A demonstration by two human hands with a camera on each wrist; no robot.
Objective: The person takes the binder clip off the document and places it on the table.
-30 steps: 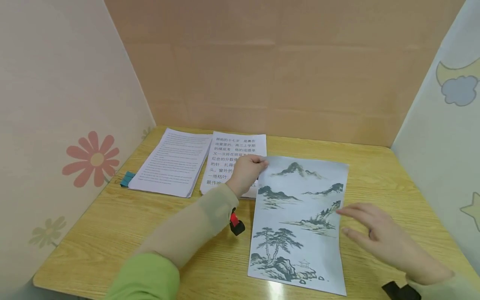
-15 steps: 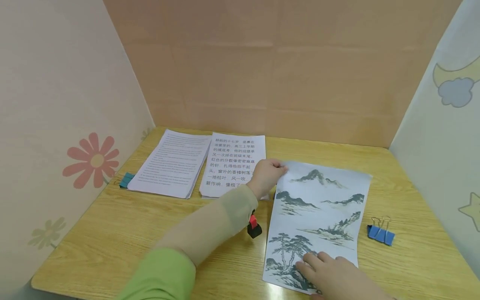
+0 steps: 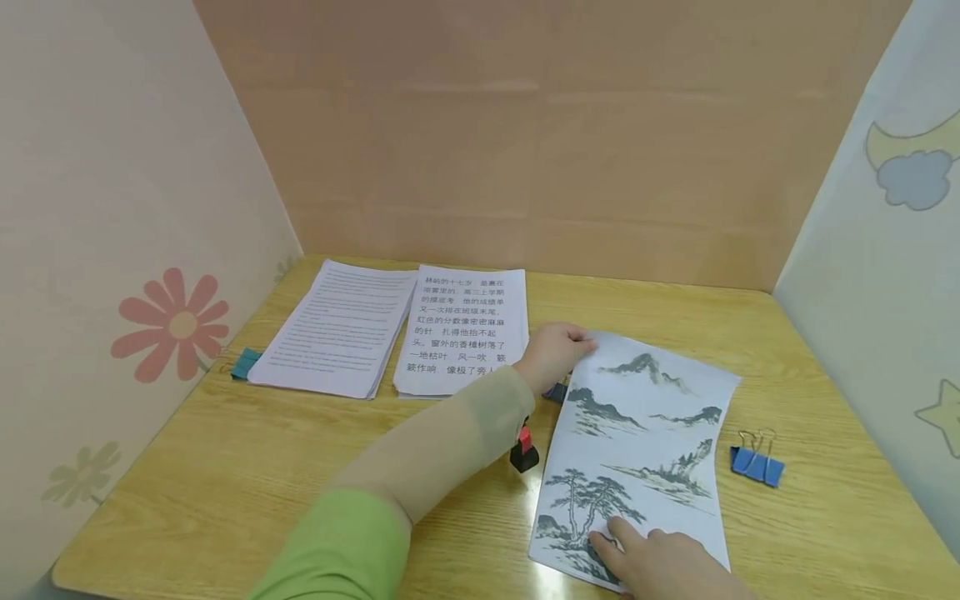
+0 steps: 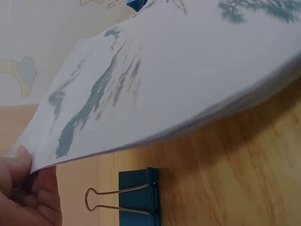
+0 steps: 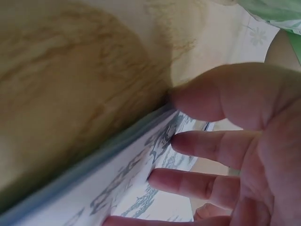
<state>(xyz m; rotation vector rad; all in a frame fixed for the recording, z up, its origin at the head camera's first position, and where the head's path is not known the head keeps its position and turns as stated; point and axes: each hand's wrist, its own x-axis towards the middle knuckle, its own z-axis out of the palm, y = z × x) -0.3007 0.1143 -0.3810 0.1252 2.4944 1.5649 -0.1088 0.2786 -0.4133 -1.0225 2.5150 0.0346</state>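
My left hand (image 3: 555, 358) pinches the top left corner of a thin stack of paper (image 3: 660, 408) printed with an ink landscape. In the left wrist view, its thumb lies on the printed face of the stack (image 4: 155, 94), which bows and rises off the table. At the near end, my right hand (image 3: 667, 562) holds the stack's lower edge. The right wrist view shows its spread fingers (image 5: 197, 183) on the print and the thumb at the edge. A dark binder clip (image 3: 557, 392) lies beside the left hand, partly hidden; it appears large in the left wrist view.
Two stacks of text pages, one in small print (image 3: 337, 329) and one in large characters (image 3: 465, 329), lie at the back left. A teal binder clip (image 3: 246, 364) is at the far left, and a blue binder clip (image 3: 757, 467) rests right of the landscape stack.
The landscape stack has shifted right and its top right corner has turned toward me. My right hand has gone from its right side to its near edge, exposing the blue binder clip.
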